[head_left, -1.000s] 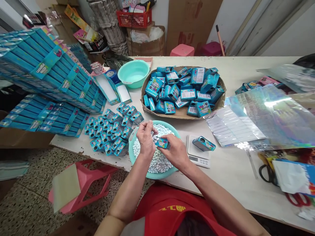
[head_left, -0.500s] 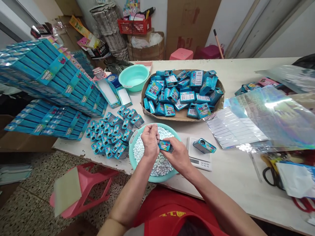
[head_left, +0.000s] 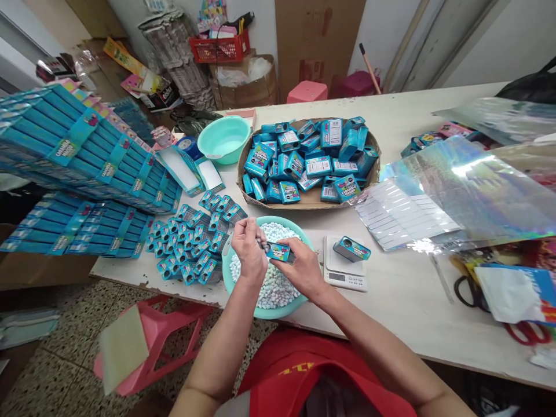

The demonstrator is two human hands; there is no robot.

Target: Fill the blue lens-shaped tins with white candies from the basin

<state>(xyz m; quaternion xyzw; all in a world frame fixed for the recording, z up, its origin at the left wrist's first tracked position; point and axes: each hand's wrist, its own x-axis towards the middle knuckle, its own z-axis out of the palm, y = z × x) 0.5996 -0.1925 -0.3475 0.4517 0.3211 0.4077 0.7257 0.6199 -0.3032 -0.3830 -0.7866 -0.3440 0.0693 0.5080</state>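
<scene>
My right hand (head_left: 304, 267) is closed around a small blue candy box (head_left: 279, 251), holding it over a mint-green basin (head_left: 226, 278). Pale, pebble-like candies (head_left: 278, 292) fill that basin. To the left of the box, my left hand (head_left: 249, 249) has its fingers pinched together; what lies between them is too small to make out. On the right, another blue box (head_left: 353, 249) rests on a white kitchen scale (head_left: 345, 281). Several blue boxes with round holes in their tops (head_left: 191, 243) stand grouped left of the basin.
Behind the basin, a cardboard tray (head_left: 304, 204) holds many blue boxes. A second green bowl (head_left: 223, 139) stands behind left. Stacked blue display cartons (head_left: 82, 150) rise at the far left. Clear plastic sheets (head_left: 469, 185) and scissors (head_left: 467, 291) lie right. A pink stool (head_left: 160, 336) stands below the table edge.
The whole view has shifted, so most things appear farther left. My left fingers have moved a little left, away from the box in my right hand.
</scene>
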